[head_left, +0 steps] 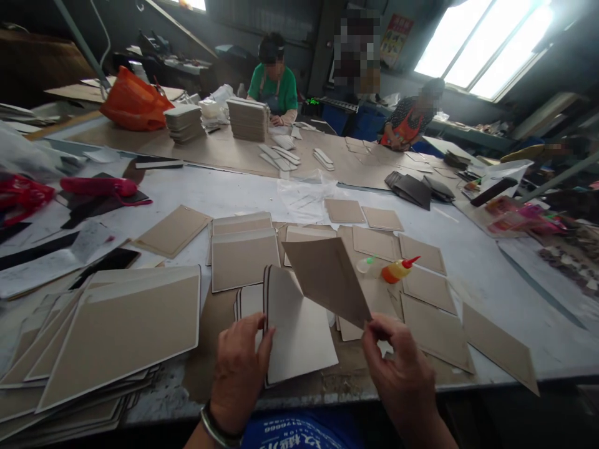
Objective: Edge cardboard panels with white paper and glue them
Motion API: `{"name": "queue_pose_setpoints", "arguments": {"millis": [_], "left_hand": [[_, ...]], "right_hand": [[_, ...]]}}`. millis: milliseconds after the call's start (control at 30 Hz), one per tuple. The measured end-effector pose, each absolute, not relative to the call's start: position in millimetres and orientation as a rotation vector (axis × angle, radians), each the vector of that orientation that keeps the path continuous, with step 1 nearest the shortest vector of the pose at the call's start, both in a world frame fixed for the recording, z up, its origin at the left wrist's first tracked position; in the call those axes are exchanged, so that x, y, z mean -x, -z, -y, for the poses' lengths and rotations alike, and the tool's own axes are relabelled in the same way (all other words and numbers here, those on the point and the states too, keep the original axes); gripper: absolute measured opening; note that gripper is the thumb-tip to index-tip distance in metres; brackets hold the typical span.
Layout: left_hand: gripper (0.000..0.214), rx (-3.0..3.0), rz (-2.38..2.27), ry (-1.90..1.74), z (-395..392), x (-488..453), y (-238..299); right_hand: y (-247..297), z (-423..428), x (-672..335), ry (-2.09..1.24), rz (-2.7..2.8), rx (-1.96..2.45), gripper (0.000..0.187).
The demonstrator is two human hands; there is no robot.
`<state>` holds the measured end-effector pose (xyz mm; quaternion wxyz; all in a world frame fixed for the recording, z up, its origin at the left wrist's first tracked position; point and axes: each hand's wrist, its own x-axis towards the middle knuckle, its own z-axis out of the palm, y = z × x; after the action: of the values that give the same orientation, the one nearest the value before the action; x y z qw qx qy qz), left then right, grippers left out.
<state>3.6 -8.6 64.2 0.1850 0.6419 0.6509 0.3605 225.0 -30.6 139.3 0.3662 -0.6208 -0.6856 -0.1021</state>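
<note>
My left hand point(241, 362), with a metal bangle at the wrist, pinches the left edge of a pale, dark-edged board point(299, 343) with rounded corners. Between finger and thumb, my right hand point(397, 358) holds the lower right corner of a brown cardboard sheet point(327, 274). That sheet is tilted up above the pale board, and its lower left part comes close to it; whether they touch I cannot tell. Behind my left hand stand more dark-edged boards point(248, 300). A small bottle of orange-yellow liquid with a red nozzle point(395, 271) lies beyond my right hand.
Stacked bordered boards point(135, 318) fill the table's left side. Several brown sheets point(435, 330) are spread on the right. A small green-tipped bottle point(365, 265) lies among them. Across the table, a person in green point(276, 84) and one in an orange apron point(407, 121) work.
</note>
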Motion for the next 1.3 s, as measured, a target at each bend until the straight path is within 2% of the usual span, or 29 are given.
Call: {"name": "queue_pose_setpoints", "arguments": {"millis": [67,200,300,433,567,800,967,1067,1167,1300], "left_hand": [[0.017,-1.634,-1.801,-0.899,3.4,-2.3,-60.3],[0.017,-1.283,-1.855,-0.769,5.3,3.8,-25.3],[0.033,-1.334,-1.990,-0.787,17.4,-1.6,-1.9],[0.062,-1.993,-1.946,-0.675,36.1,-19.0,13.2],[0.052,-2.388,-1.704,-0.455,45.0,-23.3,20.5],[0.043,-2.384,-1.836,-0.377,47.7,2.6,20.5],[0.027,-2.050,-1.928,-0.644,40.4,-9.1,-21.9],[0.023,-1.683,-1.615,-0.942,27.2,-43.4,-73.7],[0.030,-1.474,-1.495,-1.094,13.5,-74.5,-116.5],[0.034,-1.339,-1.518,-1.114,3.3,-86.9,-133.5]], "right_hand": [[-143.5,20.3,-223.6,0.295,1.802,1.549,0.012],[-144.8,16.2,-237.7,0.322,1.677,1.653,0.011],[-140.3,20.4,-251.1,0.300,1.548,1.765,0.012],[-134.3,25.0,-262.9,0.186,1.480,1.824,0.015],[-130.9,27.3,-272.2,0.120,1.393,1.871,0.018],[-123.7,31.7,-282.0,0.083,1.387,1.888,0.018],[-122.7,32.7,-271.6,0.248,1.608,1.726,0.008],[-127.5,26.7,-255.6,0.292,1.905,1.454,0.011],[-133.3,16.7,-237.9,0.274,2.162,1.223,0.014],[-139.7,5.7,-220.5,0.407,2.365,1.023,0.013]]}}
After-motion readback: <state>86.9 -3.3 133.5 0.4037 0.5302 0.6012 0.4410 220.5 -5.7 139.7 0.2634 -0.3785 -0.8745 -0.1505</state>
